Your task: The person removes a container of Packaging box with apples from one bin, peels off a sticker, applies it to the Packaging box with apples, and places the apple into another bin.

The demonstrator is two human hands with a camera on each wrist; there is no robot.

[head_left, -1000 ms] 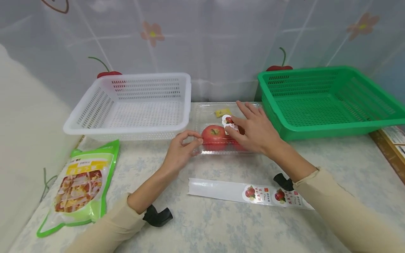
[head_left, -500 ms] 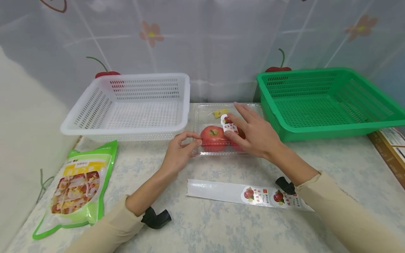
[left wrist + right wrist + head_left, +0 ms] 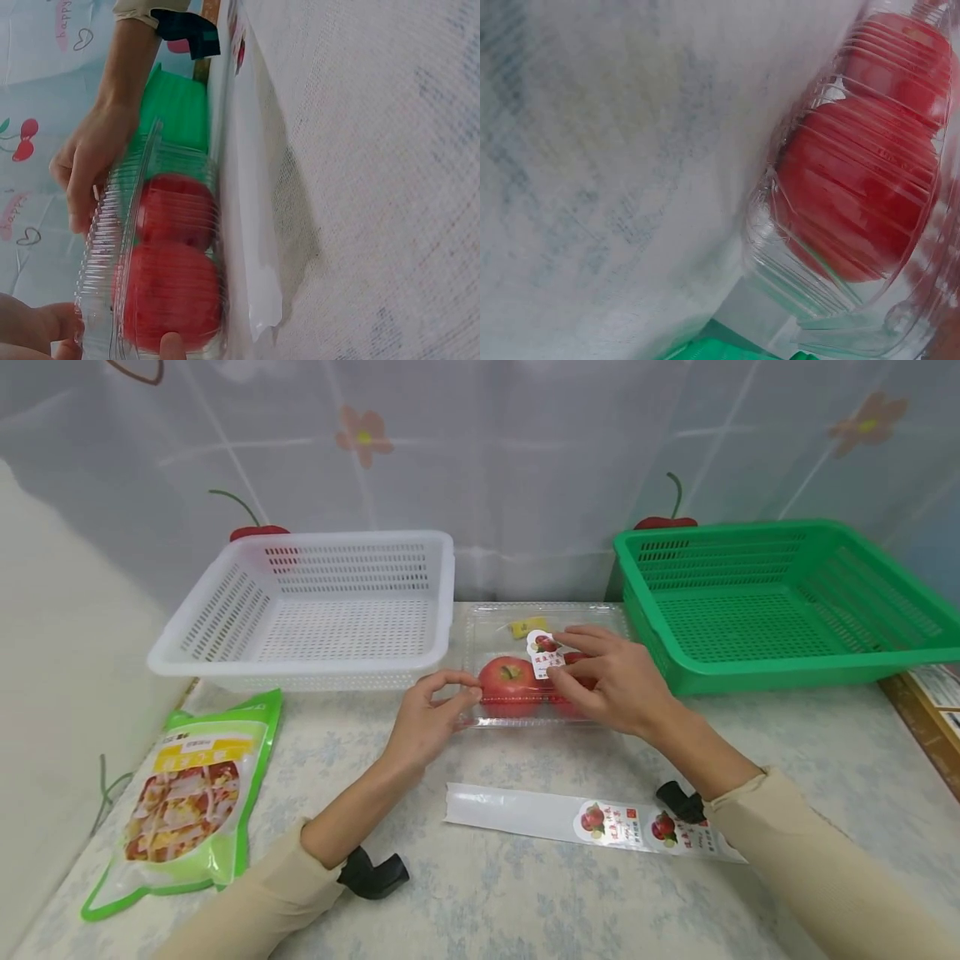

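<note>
A clear plastic clamshell box (image 3: 495, 618) with two red apples (image 3: 507, 683) inside stands between the baskets, its lid down. On the lid lies a white label (image 3: 545, 653) printed with a red apple and red characters. My left hand (image 3: 426, 718) pinches the box's near left corner, the thumb on its front wall in the left wrist view. My right hand (image 3: 618, 681) touches the label's right edge with index finger and thumb, the other fingers bent. It partly hides the right apple (image 3: 855, 184). The right wrist view catches only the box's front side.
A white basket (image 3: 300, 668) stands at the left, a green basket (image 3: 810, 656) at the right. Nearer lie a label strip (image 3: 510, 806) with printed labels and a green food pouch (image 3: 187, 802). A small yellow piece (image 3: 528, 627) shows at the box's back.
My right hand's fingers, spread over the lid before, have drawn back and bent, uncovering more of the label. The left hand keeps its place at the box corner.
</note>
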